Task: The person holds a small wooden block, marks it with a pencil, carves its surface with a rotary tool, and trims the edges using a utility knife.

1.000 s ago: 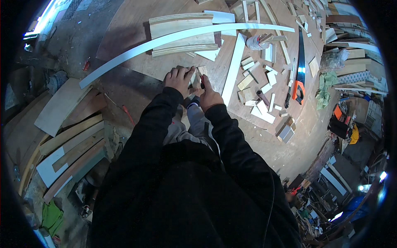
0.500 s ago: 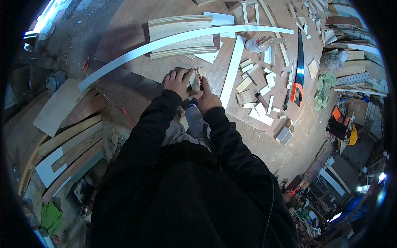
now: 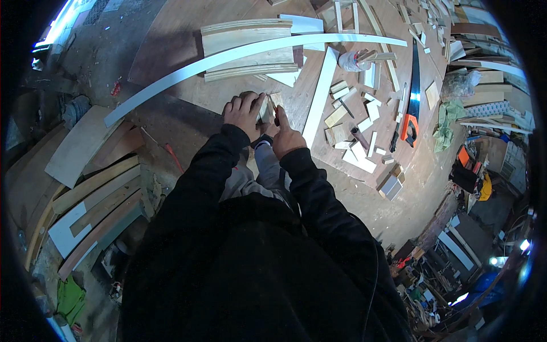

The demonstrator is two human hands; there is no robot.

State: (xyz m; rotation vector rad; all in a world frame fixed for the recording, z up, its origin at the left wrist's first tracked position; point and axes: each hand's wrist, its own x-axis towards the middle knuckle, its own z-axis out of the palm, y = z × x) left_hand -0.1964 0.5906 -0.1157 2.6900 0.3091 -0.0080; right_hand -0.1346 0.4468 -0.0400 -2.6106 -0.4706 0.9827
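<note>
Wood block [image 3: 266,108] sits gripped in my left hand [image 3: 244,114]; my right hand [image 3: 286,138] pinches a small tool [image 3: 276,118] against it, work unfinished.

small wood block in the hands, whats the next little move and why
Probably keep the left hand pressing the small wood block flat on the workbench while the right hand works the thin tool at its edge. The block is small and sits between both hands, so it looks likely to slip if the grip loosens. What kind of tool it is cannot be told.
</note>
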